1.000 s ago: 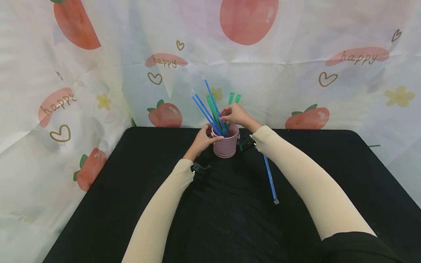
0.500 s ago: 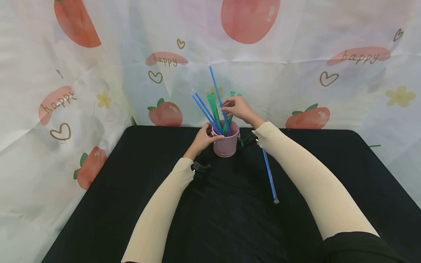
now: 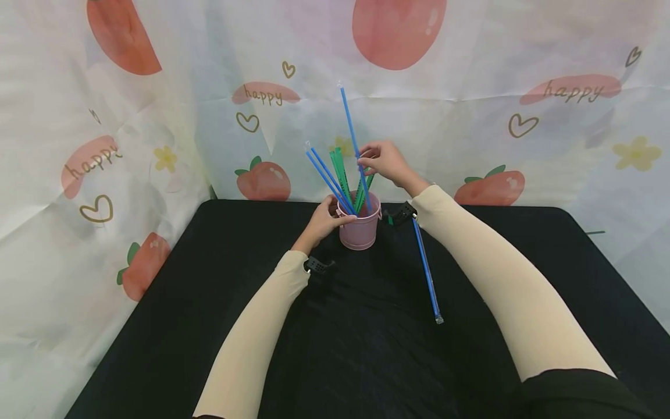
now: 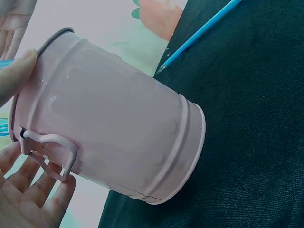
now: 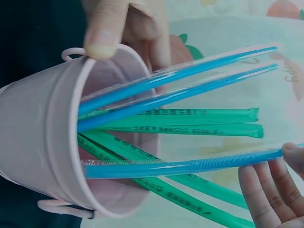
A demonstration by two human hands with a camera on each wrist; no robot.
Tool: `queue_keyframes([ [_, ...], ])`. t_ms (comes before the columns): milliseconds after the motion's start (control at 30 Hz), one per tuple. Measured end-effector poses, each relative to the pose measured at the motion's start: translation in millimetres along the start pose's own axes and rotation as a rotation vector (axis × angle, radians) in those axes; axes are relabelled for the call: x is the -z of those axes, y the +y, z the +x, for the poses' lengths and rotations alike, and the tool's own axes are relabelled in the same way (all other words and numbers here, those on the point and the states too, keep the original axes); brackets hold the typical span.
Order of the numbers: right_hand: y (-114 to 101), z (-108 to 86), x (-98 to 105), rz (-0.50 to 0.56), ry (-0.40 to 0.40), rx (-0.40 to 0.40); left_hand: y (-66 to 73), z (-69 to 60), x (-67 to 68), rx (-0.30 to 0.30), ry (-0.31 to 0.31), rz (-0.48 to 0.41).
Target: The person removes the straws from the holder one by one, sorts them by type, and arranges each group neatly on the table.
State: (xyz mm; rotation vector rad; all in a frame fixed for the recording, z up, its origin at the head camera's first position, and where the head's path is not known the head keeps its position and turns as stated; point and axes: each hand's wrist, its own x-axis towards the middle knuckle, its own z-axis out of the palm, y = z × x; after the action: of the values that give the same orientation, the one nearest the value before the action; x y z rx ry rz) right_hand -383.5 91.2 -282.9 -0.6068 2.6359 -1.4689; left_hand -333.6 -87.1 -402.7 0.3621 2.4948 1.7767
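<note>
A pink metal bucket (image 3: pixel 358 235) stands upright on the black table. My left hand (image 3: pixel 322 224) holds it by the rim; in the left wrist view its thumb lies on the rim and its fingers are near the bucket handle (image 4: pixel 71 159). Above the bucket, my right hand (image 3: pixel 387 162) pinches a clear-wrapped blue straw (image 3: pixel 348 119) between thumb and fingers. The held straw's lower end is at the bucket mouth in the right wrist view. Two more wrapped blue straws (image 5: pixel 180 92) and several green-wrapped straws (image 5: pixel 190 116) lean inside the bucket.
Another blue straw (image 3: pixel 428 276) lies on the table right of the bucket, partly hidden by the right wrist. A small green piece (image 3: pixel 390 220) shows beside the right wrist strap. A printed curtain (image 3: pixel 419 128) hangs right behind the table's far edge.
My right hand has risen and shifted slightly right, drawing the blue straw upward out of the bunch. The left hand and the bucket have stayed in place.
</note>
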Motion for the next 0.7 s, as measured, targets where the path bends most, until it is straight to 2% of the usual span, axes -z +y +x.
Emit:
queue_keyframes([
  [400, -15.3, -1.4, 19.2, 0.012, 0.032, 0.036, 0.9, -1.6, -1.0, -0.006, 0.002, -0.030],
  [700, -20.9, -10.7, 34.5, -0.012, 0.051, 0.067, 2.7, -2.3, -0.5, 0.009, 0.012, -0.007],
])
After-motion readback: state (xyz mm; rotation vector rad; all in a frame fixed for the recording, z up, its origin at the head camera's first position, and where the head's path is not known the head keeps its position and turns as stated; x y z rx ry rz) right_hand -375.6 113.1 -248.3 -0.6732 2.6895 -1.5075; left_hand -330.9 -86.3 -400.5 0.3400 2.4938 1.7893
